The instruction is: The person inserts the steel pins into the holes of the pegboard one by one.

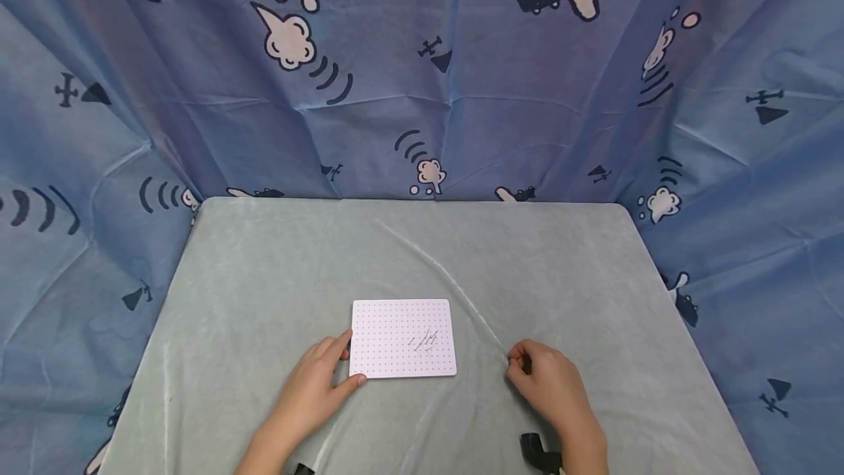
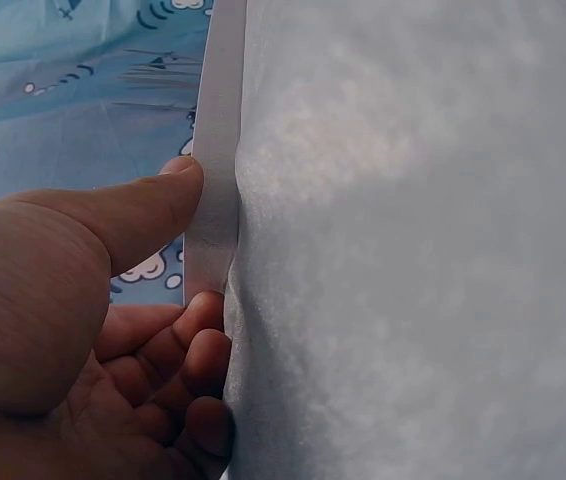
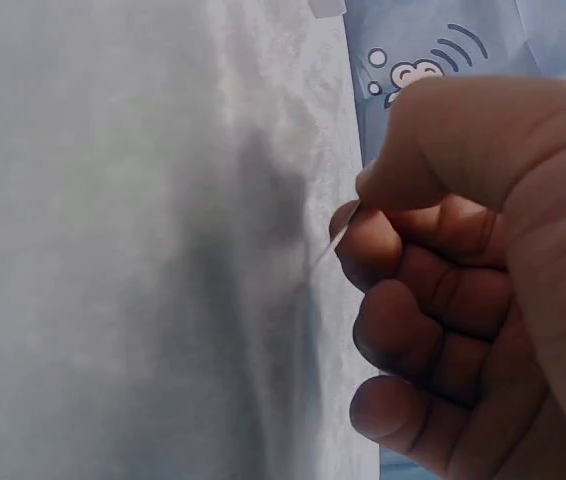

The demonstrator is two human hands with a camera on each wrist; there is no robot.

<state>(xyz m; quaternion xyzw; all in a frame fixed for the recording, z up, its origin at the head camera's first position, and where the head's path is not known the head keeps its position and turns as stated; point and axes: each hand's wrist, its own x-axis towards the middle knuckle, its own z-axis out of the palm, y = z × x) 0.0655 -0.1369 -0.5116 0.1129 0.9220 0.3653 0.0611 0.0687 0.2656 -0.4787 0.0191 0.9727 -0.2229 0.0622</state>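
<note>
A white rectangular board (image 1: pixel 382 336) with a grid of small dots lies on the table. Several thin, dark, needle-like pieces (image 1: pixel 425 339) show on its right half. At the board's left side, my left hand (image 1: pixel 313 387) holds the edge, thumb at the near corner and index finger along the side. The left wrist view has the thumb and curled fingers against the board's narrow white edge (image 2: pixel 218 150). Right of the board, my right hand (image 1: pixel 547 380) pinches a thin, pale, needle-like piece (image 3: pixel 335 243) between thumb and index finger, low over the cloth.
A pale grey-green cloth (image 1: pixel 277 262) covers the table, with a long light crease (image 1: pixel 461 292) running toward the right hand. Blue patterned curtains (image 1: pixel 376 57) stand behind and at both sides. A black fitting (image 1: pixel 537 453) sits by the right wrist.
</note>
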